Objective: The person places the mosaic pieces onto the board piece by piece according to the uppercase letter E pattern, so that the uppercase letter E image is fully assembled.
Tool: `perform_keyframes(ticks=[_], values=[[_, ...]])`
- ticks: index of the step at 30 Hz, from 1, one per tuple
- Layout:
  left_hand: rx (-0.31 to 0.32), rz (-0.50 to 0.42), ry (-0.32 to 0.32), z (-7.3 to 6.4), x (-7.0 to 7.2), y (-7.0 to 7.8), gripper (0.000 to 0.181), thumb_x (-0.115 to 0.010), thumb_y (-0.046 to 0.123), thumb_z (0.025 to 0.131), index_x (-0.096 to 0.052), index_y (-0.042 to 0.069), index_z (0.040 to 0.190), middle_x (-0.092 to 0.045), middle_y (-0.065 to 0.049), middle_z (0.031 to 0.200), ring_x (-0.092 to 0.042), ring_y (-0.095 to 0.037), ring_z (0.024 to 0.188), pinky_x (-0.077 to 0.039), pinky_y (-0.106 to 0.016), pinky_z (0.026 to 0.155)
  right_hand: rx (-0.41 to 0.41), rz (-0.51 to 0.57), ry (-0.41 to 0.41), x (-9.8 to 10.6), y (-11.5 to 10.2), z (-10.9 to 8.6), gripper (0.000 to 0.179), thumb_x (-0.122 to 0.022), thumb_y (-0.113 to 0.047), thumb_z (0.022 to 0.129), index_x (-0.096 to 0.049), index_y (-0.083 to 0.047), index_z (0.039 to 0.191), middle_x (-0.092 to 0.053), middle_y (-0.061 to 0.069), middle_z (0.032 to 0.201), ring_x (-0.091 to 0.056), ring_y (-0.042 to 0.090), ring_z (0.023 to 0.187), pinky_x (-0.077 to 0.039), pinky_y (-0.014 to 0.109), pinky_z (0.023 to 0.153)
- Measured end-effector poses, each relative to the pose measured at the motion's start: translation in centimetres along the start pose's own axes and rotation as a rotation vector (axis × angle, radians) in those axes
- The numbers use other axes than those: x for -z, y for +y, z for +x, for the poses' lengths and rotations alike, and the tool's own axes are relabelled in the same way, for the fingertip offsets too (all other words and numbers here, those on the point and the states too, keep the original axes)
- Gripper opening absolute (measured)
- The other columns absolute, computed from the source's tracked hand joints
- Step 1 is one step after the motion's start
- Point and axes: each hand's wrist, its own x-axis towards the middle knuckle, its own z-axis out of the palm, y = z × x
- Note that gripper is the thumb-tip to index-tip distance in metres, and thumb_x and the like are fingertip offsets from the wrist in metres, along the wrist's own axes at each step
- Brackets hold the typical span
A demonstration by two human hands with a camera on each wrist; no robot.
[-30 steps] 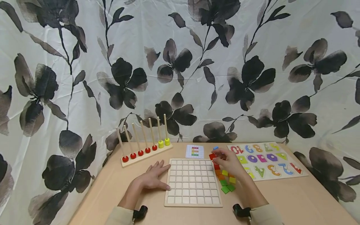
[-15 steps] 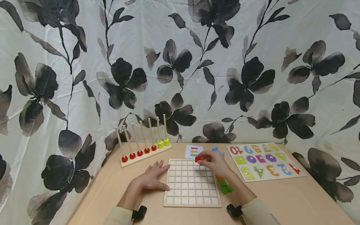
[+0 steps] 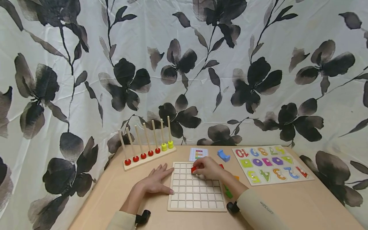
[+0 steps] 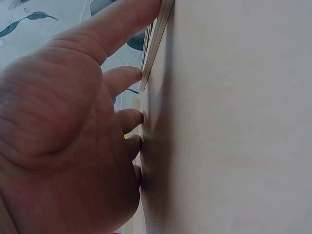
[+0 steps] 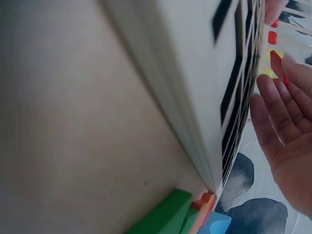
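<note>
A wooden grid board [image 3: 188,193] with rows of square cells lies mid-table. My right hand [image 3: 209,168] pinches a small red block [image 3: 193,170] between thumb and fingertips, low over the board's upper rows. The right wrist view also shows that red block [image 5: 278,66] at the fingertips. My left hand [image 3: 155,184] rests flat beside the board's left side, fingers spread, with thumb and index fingertip at the frame. In the left wrist view, the left hand [image 4: 63,126] meets the board's edge [image 4: 157,44]. Loose green blocks [image 3: 229,193] sit by the board's right side, partly hidden under my right forearm.
Behind the board lies a card [image 3: 198,154] with a coloured block pattern. Blue blocks [image 3: 223,156] are to its right. A peg stand [image 3: 155,156] with red and yellow beads stands back left. A number puzzle board [image 3: 273,166] lies right. An orange block [image 3: 236,178] shows beside my forearm.
My right hand has picked the red block from the pile right of the board and carried it left over the upper cells. My left hand stays in place.
</note>
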Motion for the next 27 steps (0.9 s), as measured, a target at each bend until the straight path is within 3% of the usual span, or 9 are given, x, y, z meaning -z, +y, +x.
perform_keyframes(ticks=[12, 27], values=[[0.005, 0.006, 0.000, 0.2, 0.0, 0.0, 0.100, -0.084, 0.056, 0.079, -0.040, 0.020, 0.162, -0.015, -0.024, 0.173, -0.006, -0.048, 0.160, -0.004, -0.068, 0.128, 0.005, -0.195, -0.061, -0.7, -0.8, 1.5, 0.015, -0.082, -0.027, 0.091, -0.078, -0.016, 0.102, -0.065, -0.011, 0.081, -0.055, 0.007, 0.076, -0.047, 0.023, 0.067], [-0.001, -0.005, -0.002, 0.2, 0.0, 0.0, 0.100, -0.084, 0.055, 0.080, -0.040, 0.019, 0.161, -0.015, -0.025, 0.172, -0.007, -0.048, 0.160, -0.004, -0.068, 0.128, 0.024, -0.370, -0.018, -1.5, -1.3, 1.9, 0.016, -0.081, -0.028, 0.092, -0.076, -0.014, 0.100, -0.061, -0.011, 0.075, -0.052, 0.007, 0.071, -0.043, 0.024, 0.062]])
